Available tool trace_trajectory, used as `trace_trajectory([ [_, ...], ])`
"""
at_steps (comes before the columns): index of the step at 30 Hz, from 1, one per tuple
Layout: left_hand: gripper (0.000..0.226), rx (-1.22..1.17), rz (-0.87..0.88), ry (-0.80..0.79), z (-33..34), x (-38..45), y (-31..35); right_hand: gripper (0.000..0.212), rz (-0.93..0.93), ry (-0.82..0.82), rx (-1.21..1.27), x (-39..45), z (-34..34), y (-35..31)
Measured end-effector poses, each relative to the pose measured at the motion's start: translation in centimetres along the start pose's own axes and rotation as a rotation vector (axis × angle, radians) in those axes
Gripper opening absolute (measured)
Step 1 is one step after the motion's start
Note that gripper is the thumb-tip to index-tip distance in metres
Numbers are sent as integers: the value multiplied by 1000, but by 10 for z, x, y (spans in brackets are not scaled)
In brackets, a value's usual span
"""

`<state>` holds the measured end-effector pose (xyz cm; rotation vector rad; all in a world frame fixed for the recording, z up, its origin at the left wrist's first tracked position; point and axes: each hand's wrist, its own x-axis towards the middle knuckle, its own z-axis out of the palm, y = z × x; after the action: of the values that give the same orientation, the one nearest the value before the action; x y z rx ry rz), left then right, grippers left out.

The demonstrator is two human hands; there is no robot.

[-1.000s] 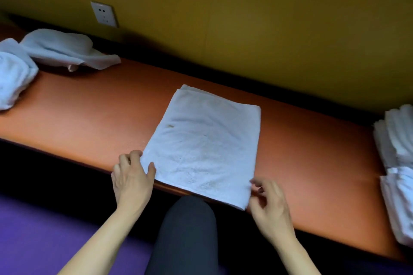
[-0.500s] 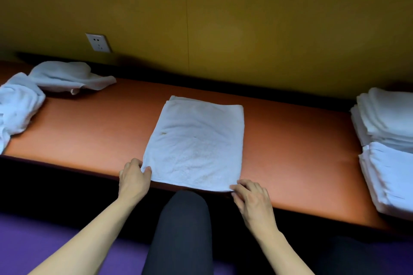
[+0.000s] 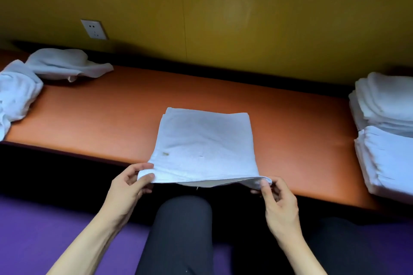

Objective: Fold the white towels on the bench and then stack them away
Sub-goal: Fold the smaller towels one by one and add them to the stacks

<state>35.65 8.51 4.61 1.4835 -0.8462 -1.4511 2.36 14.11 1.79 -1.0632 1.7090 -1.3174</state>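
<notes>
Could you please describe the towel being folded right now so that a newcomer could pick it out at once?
On the long orange bench under the yellow wall, look at the middle, near the front edge. The flat folded towel there has its near corners pinched by the left hand and right hand; it alone lies singly, with a small brownish stain.

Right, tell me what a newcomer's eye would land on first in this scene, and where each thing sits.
First, the white folded towel at the middle of the orange bench, its near corners pinched and lifted by the left hand and right hand. Next, the neat stacks of folded towels at the bench's right end, and the crumpled unfolded towels heaped at its left end below a wall socket.
</notes>
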Motion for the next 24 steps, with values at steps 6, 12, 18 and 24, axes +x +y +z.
trace_trajectory([
  [6, 41, 428, 154, -47, -7, -22, -1, 10, 131, 42, 223, 5, -9, -11],
  [12, 31, 634, 355, 137, -5, 18, 9, 27, 124, -3, 175, 42, -6, -15],
  [18, 38, 495, 405, 70, 18, 79, 30, 1, -54, 123, -49, 99, 8, -23],
  [24, 31, 572, 453, 211, 52, 137, 42, 8, -12, 229, -74, 158, 34, -2],
])
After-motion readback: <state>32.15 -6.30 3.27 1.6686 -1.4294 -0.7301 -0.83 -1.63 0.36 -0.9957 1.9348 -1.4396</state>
